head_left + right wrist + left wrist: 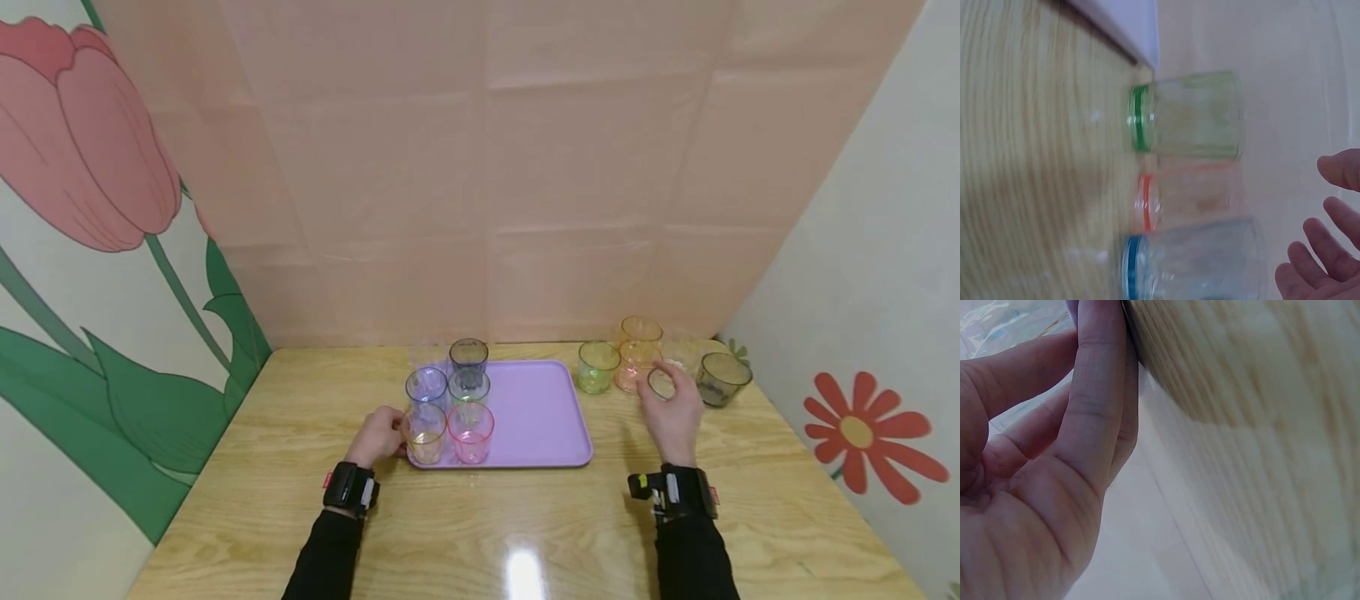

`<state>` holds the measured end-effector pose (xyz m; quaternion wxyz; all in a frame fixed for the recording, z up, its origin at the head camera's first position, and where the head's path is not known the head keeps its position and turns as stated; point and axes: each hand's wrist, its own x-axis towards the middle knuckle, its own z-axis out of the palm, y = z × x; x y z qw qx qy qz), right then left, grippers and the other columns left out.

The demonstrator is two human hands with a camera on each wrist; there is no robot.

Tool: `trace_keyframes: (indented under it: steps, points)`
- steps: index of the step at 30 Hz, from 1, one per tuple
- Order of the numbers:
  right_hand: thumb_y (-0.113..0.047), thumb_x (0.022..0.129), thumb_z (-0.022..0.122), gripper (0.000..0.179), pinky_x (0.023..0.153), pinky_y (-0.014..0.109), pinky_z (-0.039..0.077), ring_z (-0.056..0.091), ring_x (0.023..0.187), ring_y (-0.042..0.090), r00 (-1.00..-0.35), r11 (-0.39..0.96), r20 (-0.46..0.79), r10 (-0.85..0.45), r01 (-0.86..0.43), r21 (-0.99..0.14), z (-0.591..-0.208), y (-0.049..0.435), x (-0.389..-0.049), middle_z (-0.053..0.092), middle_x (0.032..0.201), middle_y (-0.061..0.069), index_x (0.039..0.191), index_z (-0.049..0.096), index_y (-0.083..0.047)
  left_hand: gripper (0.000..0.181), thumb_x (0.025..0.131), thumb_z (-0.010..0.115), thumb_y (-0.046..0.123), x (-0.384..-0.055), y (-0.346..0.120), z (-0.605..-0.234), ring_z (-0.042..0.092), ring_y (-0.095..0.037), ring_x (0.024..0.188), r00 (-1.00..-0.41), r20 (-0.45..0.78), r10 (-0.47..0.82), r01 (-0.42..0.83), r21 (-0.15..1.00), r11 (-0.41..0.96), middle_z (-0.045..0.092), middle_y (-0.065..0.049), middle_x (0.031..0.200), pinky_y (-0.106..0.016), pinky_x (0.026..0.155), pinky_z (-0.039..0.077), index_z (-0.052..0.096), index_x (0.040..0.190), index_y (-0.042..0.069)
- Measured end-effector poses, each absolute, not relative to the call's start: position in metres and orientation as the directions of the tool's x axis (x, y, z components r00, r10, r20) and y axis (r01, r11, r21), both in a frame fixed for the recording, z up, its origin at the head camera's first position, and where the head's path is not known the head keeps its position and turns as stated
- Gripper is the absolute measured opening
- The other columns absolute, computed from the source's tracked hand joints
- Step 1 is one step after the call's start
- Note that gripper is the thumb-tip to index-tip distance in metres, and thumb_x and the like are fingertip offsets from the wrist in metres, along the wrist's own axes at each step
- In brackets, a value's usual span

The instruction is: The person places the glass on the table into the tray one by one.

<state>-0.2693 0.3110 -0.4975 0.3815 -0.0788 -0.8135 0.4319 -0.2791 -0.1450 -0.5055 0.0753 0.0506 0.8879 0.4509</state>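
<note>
A lilac tray [536, 417] lies on the wooden table. My left hand [381, 435] pinches its front left edge, thumb near the fingertips in the left wrist view. Beside that hand stands a yellow-rimmed glass [424, 435], with a pink glass [471, 433] to its right. Over the right-hand group of glasses, my right hand [673, 410] reaches with fingers apart around a clear glass [662, 383] it partly hides. The right wrist view shows its fingers [1325, 240] spread and apart from a blue-based glass [1204, 262].
Behind the front pair on the tray stand a blue glass [426, 388], a green glass [468, 386] and a dark grey glass [468, 354]. Right of the tray are a light green glass [597, 368], an orange glass [632, 371], an amber glass [641, 329] and a smoky glass [723, 379].
</note>
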Motion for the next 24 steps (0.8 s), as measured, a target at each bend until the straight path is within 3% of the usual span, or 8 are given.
trace_keyframes:
  steps: [7,16,24]
  points:
    - [-0.007,0.085,0.079,0.053,0.109,0.064,0.034,0.043,0.132,0.051,-0.715,0.629,0.497,0.491,-0.102,-0.77,-0.507,0.33,-0.27,0.048,0.139,0.032,0.132,0.06,0.007,0.017,0.088,0.056,-0.011,-0.28,-0.146,-0.506,0.064,-0.017,0.059,-0.983,-0.084,0.16,0.025,0.814,0.58,0.056,-0.005,0.07,-0.031,0.057,0.058,0.064,0.076,-0.002]
    - [-0.029,0.09,0.076,0.094,0.113,0.069,0.026,0.021,0.145,0.055,-0.857,0.607,0.251,0.45,0.088,-0.79,-0.516,0.347,-0.269,0.015,0.159,0.035,0.159,0.02,0.002,0.02,0.089,0.055,-0.011,-0.282,-0.144,-0.506,0.063,-0.016,0.059,-0.982,-0.095,0.163,0.02,0.806,0.592,0.056,-0.005,0.071,-0.029,0.056,0.057,0.064,0.075,0.0]
    - [-0.022,0.09,0.077,0.098,0.116,0.063,0.026,0.026,0.144,0.052,-0.841,0.544,0.21,0.498,0.114,-0.831,-0.521,0.349,-0.276,0.022,0.158,0.035,0.159,0.012,0.002,0.02,0.084,0.055,-0.015,-0.281,-0.145,-0.508,0.063,-0.016,0.058,-0.983,-0.084,0.164,0.03,0.806,0.592,0.058,-0.008,0.07,-0.03,0.056,0.057,0.064,0.075,0.0]
